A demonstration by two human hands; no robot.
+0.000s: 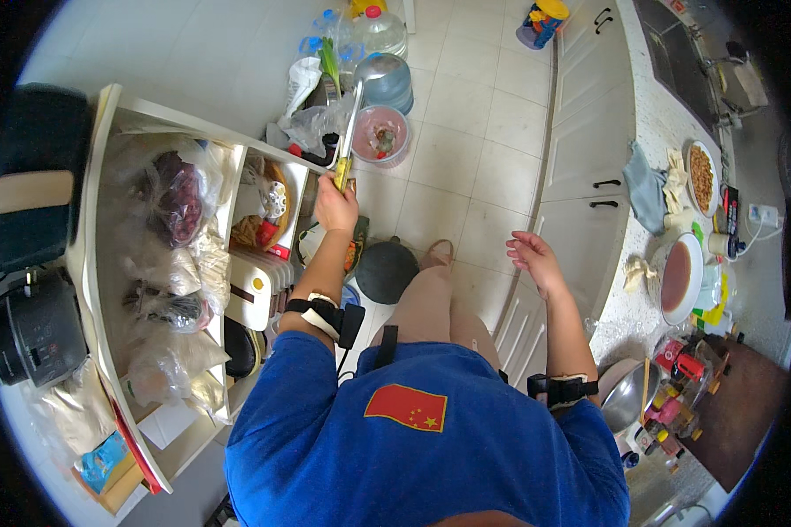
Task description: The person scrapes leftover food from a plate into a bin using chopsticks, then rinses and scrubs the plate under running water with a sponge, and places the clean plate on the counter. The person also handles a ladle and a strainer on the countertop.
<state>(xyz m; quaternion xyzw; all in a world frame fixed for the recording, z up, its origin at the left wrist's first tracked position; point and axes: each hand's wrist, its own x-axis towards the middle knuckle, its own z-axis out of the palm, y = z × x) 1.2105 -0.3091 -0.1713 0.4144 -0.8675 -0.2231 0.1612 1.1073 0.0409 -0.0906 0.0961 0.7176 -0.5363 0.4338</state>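
My left hand (pixel 336 206) is closed round the yellow grip of a long, slim silver-coloured utensil (pixel 351 132). The utensil points away from me. Its far end overlaps a blue water jug (pixel 395 92), so its tip is hard to make out. Just right of the utensil, a pink basin (pixel 381 136) with scraps inside stands on the floor. My right hand (pixel 533 259) hangs in the air beside the white lower cabinets (pixel 580 189), fingers apart, holding nothing.
On the left, a white shelf unit (pixel 105 176) holds several bagged goods. A dark round lidded container (pixel 388 272) stands on the floor near my legs. The right counter (pixel 646 105) bears a plate of brown pieces (pixel 700 180), a bowl of reddish-brown liquid (pixel 677 281) and a metal bowl (pixel 622 400).
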